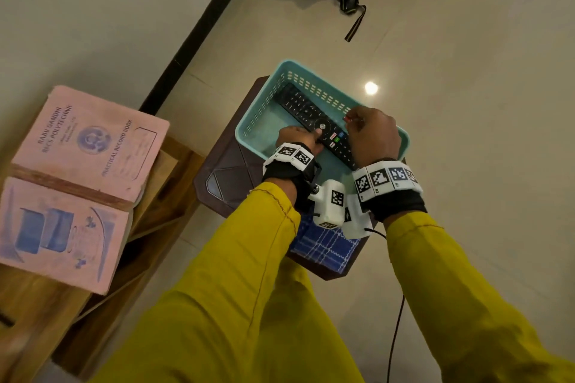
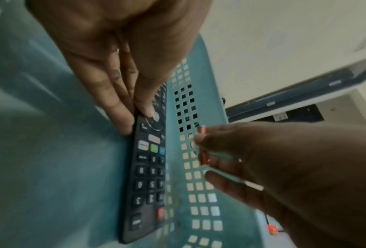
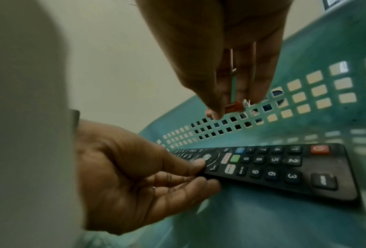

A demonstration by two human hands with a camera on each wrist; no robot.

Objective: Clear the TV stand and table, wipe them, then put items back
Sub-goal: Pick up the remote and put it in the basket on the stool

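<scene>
Remote [image 1: 314,121] lying flat in teal basket [image 1: 401,137], left hand [image 1: 298,141] pinching its near long edge, thumb on top; likely light, rigid, slick—take mid-body; right hand [image 1: 371,135] pinches small red-capped item [image 3: 233,106] above basket wall.

Small red-tipped item [image 3: 233,106] mostly hidden within right hand [image 1: 371,134], identity unclear

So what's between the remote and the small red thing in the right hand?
Only the basket's perforated wall: the remote lies inside against it, and the right hand pinches the red item at that wall, seen best from the left wrist.
</scene>
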